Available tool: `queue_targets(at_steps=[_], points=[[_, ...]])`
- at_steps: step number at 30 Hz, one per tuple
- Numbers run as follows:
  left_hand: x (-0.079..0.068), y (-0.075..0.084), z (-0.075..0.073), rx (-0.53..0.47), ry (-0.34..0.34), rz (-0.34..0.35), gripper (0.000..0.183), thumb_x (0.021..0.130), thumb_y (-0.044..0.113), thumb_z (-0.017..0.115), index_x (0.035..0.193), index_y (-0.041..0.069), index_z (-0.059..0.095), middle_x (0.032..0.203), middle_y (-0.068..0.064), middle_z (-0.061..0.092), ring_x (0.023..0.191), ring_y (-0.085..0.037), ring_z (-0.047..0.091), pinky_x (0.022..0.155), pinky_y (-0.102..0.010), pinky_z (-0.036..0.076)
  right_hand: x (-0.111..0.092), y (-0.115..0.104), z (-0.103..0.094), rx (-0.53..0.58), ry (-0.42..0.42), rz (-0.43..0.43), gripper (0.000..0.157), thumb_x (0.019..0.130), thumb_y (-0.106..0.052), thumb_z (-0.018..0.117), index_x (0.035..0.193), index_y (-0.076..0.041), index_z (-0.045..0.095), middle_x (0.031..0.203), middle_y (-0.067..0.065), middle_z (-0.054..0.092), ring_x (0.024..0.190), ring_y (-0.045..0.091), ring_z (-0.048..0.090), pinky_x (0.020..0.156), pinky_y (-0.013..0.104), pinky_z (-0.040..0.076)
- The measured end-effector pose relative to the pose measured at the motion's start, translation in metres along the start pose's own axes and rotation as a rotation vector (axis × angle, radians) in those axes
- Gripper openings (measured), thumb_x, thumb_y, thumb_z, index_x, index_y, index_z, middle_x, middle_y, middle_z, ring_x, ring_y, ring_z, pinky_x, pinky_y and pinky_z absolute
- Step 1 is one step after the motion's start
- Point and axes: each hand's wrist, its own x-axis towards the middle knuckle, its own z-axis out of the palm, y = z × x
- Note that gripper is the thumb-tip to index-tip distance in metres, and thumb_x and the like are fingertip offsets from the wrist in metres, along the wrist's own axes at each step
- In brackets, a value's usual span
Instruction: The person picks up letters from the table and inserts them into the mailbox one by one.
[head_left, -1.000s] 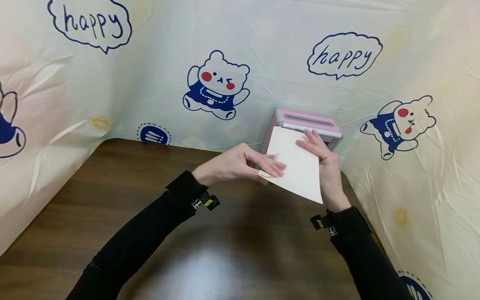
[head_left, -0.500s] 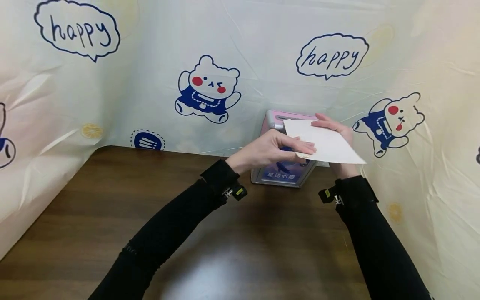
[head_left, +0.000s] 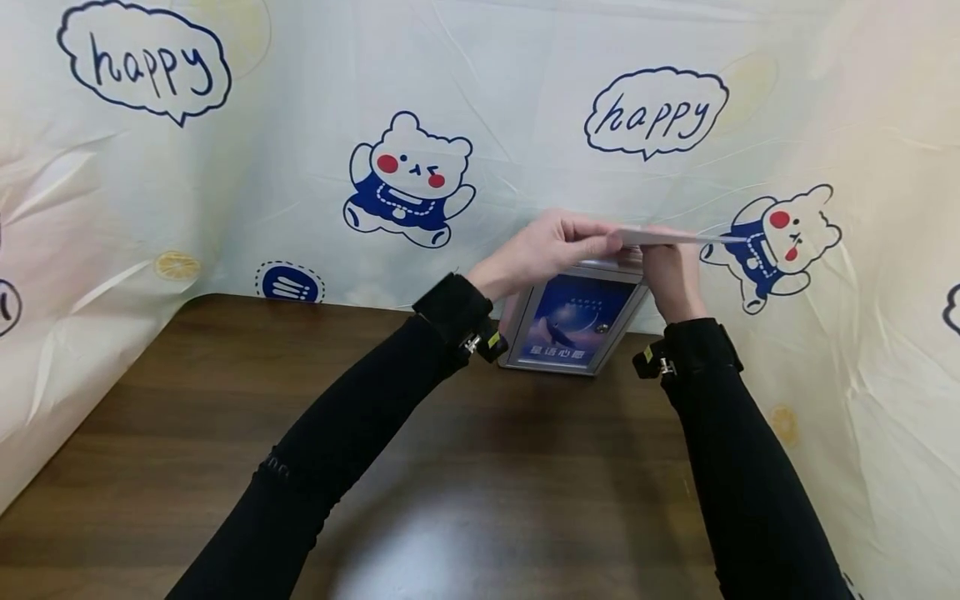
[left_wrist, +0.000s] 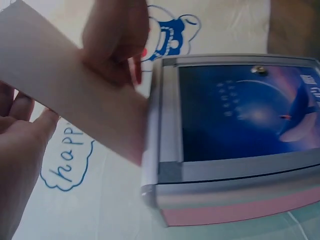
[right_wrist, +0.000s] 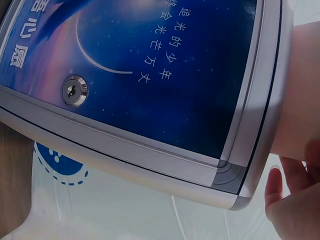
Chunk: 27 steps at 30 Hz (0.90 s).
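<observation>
A flat white piece of paper (head_left: pixel 678 237) is seen nearly edge-on in the head view; I cannot tell whether it is an envelope or a sheet. My left hand (head_left: pixel 551 248) pinches its left end between thumb and fingers. My right hand (head_left: pixel 671 279) holds it farther right, with fingers partly hidden. Below stands an upright pink and silver box (head_left: pixel 577 321) with a blue picture front. In the left wrist view the paper (left_wrist: pixel 75 85) slants down to the box's (left_wrist: pixel 172 125) top edge; whether it enters the slot is hidden.
The box stands at the back of the brown wooden table (head_left: pixel 420 483), against a pale printed cloth (head_left: pixel 525 100) that rises behind and on both sides. A round key lock (right_wrist: pixel 74 91) sits on the box's front.
The white paper has gone from facing the camera to nearly edge-on above the box. Both hands have moved with it, the left one rightward and up. The box's front has come into view.
</observation>
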Motion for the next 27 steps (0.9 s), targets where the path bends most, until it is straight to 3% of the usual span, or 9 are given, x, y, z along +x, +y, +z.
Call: queue_targets(at_steps=[3, 5, 8, 10, 14, 17, 21, 24, 27], points=[[0.007, 0.009, -0.004, 0.007, 0.036, -0.011, 0.033, 0.093, 0.015, 0.049, 0.123, 0.003, 0.055, 0.127, -0.013, 0.058, 0.107, -0.008, 0.054, 0.095, -0.02, 0.043, 0.005, -0.001, -0.003, -0.109, 0.009, 0.049, 0.035, 0.091, -0.011, 0.036, 0.11, -0.008, 0.065, 0.108, 0.008, 0.061, 0.09, 0.012, 0.046, 0.085, 0.03, 0.036], [0.011, 0.015, -0.003, 0.04, 0.085, 0.008, 0.032, 0.093, 0.013, 0.05, 0.122, 0.002, 0.056, 0.128, -0.013, 0.057, 0.107, -0.006, 0.054, 0.094, -0.019, 0.044, 0.008, -0.002, -0.003, -0.123, 0.006, 0.053, 0.038, 0.089, -0.007, 0.034, 0.114, -0.008, 0.061, 0.112, 0.009, 0.059, 0.092, 0.013, 0.044, 0.087, 0.034, 0.036], [0.017, 0.021, 0.0, 0.158, 0.203, 0.095, 0.029, 0.09, 0.009, 0.053, 0.118, 0.002, 0.059, 0.124, -0.013, 0.06, 0.104, -0.003, 0.055, 0.091, -0.017, 0.045, 0.014, -0.004, -0.002, -0.088, -0.011, 0.049, 0.038, 0.087, -0.003, 0.031, 0.114, -0.008, 0.058, 0.112, 0.007, 0.055, 0.094, 0.014, 0.042, 0.089, 0.033, 0.034], [0.023, 0.02, -0.001, 0.316, 0.262, 0.19, 0.031, 0.09, 0.008, 0.054, 0.121, 0.004, 0.058, 0.125, -0.011, 0.06, 0.105, 0.0, 0.053, 0.09, -0.015, 0.044, 0.018, -0.006, 0.001, -0.1, -0.02, 0.052, 0.042, 0.085, -0.001, 0.029, 0.117, -0.008, 0.055, 0.116, 0.006, 0.055, 0.097, 0.012, 0.044, 0.093, 0.033, 0.035], [0.031, 0.013, -0.008, 0.789, 0.301, 0.363, 0.04, 0.094, 0.01, 0.045, 0.134, 0.01, 0.045, 0.131, -0.008, 0.055, 0.112, -0.001, 0.049, 0.096, -0.013, 0.039, 0.025, -0.011, 0.009, -0.199, -0.003, 0.085, 0.043, 0.083, -0.004, 0.029, 0.117, -0.007, 0.056, 0.12, 0.01, 0.058, 0.101, 0.017, 0.049, 0.096, 0.039, 0.039], [0.029, 0.01, -0.013, 1.019, 0.291, 0.407, 0.043, 0.096, 0.011, 0.041, 0.139, 0.012, 0.038, 0.134, -0.008, 0.052, 0.116, -0.007, 0.047, 0.1, -0.015, 0.037, 0.027, -0.014, 0.014, -0.276, 0.001, 0.097, 0.04, 0.083, -0.007, 0.032, 0.111, -0.005, 0.06, 0.116, 0.014, 0.061, 0.099, 0.023, 0.052, 0.09, 0.042, 0.041], [0.028, 0.006, -0.016, 1.096, 0.298, 0.357, 0.043, 0.095, 0.014, 0.047, 0.137, 0.013, 0.04, 0.136, -0.007, 0.05, 0.12, -0.008, 0.044, 0.101, -0.018, 0.037, 0.024, -0.017, 0.018, -0.285, 0.008, 0.091, 0.033, 0.081, -0.006, 0.038, 0.1, -0.003, 0.064, 0.103, 0.016, 0.065, 0.089, 0.024, 0.053, 0.076, 0.036, 0.04], [0.029, 0.001, -0.019, 1.103, 0.294, 0.251, 0.042, 0.095, 0.015, 0.047, 0.137, 0.015, 0.041, 0.137, -0.004, 0.049, 0.121, -0.006, 0.041, 0.102, -0.016, 0.034, 0.019, -0.02, 0.021, -0.15, 0.067, 0.11, 0.028, 0.082, -0.006, 0.043, 0.099, -0.008, 0.066, 0.093, 0.009, 0.066, 0.087, 0.018, 0.055, 0.072, 0.029, 0.04], [0.031, -0.008, -0.023, 1.118, 0.275, 0.144, 0.041, 0.096, 0.01, 0.043, 0.136, 0.016, 0.043, 0.138, -0.001, 0.049, 0.122, -0.006, 0.041, 0.103, -0.016, 0.033, 0.016, -0.024, 0.025, 0.038, 0.16, 0.125, 0.029, 0.082, -0.006, 0.048, 0.106, -0.014, 0.063, 0.091, -0.001, 0.064, 0.091, 0.013, 0.056, 0.079, 0.025, 0.043]])
